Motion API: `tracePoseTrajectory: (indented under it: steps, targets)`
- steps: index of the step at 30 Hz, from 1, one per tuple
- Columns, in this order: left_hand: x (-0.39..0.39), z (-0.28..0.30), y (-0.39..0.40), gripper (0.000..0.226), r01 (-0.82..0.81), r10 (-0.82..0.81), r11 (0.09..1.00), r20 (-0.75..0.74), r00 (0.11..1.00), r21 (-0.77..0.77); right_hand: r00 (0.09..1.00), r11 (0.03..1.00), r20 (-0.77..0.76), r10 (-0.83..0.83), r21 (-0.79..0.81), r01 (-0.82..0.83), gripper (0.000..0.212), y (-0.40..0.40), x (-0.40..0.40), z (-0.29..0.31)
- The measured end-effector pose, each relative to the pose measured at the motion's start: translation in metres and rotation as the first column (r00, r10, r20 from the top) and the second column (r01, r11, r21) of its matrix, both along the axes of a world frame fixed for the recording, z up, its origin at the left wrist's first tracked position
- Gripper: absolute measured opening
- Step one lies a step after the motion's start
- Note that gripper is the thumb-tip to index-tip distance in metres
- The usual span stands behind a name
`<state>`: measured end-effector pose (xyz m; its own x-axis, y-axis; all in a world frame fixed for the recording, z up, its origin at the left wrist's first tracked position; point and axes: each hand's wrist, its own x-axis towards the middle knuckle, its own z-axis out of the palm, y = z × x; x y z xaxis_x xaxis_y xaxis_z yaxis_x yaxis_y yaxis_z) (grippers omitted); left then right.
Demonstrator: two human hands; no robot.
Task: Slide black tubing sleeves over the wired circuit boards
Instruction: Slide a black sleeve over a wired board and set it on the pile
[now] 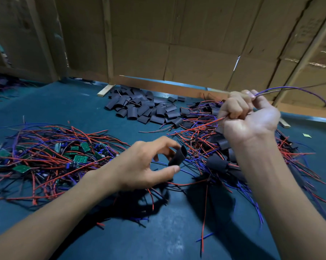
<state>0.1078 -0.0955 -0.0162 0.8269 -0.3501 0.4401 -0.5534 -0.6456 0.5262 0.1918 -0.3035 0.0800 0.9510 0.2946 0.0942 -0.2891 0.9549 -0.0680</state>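
A short black tubing sleeve point(177, 156) is pinched between the thumb and fingers of the left hand point(149, 164), held just above the blue table point(68, 107) near the middle of the view, its open end tilted up and to the right. The right hand point(246, 117) is raised higher and to the right, its fingers curled tight into a fist around a bundle of wires point(282, 90); purple-blue strands arch out of the top of the fist toward the right edge, and a red strand runs out below the fingers down to the left. Whether a board hangs on those wires cannot be told. Directly under the right forearm lies a tangled heap of sleeved pieces point(222, 162), black tubes with red and blue leads spilling from them across the table. Left of the left hand sits a separate pile of bare circuit boards point(79, 158), small green boards buried in red, blue and black wires, well apart from the sleeved heap. Farther back, near the table's far edge, is a loose pile of empty black sleeves point(139, 107), flattened tubes lying at all angles. Behind them stands a wall of brown cardboard point(177, 44) braced by pale wooden battens point(107, 38). More wires lie at the far left edge of the table.
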Motion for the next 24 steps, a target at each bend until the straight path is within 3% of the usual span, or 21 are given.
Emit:
tracePoseTrajectory:
  steps: [3, 12, 15, 24]
  targets:
    - [-0.0008, -0.0015, -0.0031, 0.045, 0.025, -0.026, 1.000, -0.022, 0.999, -0.014, 0.999, 0.999, -0.036, 0.036, 0.020, -0.035, 0.024, 0.0039, -0.0045, 0.0027]
    - [0.0047, -0.0045, 0.0020, 0.042, 0.000, -0.004, 0.994, -0.040, 0.999, -0.110, 0.969, 0.974, -0.239, -0.053, -0.228, -0.003, 0.028, 0.0087, -0.0074, 0.0044]
    - [0.0042, -0.0047, 0.0040, 0.042, 0.006, -0.013, 0.995, -0.064, 0.998, -0.101, 0.952, 0.972, -0.296, -0.076, -0.237, 0.004, 0.040, 0.0077, -0.0060, 0.0035]
    - [0.0007, 0.0002, 0.0044, 0.042, -0.014, 0.012, 0.999, 0.051, 0.999, 0.044, 0.936, 0.944, -0.322, -0.144, -0.330, 0.032, 0.040, 0.0100, -0.0075, 0.0030]
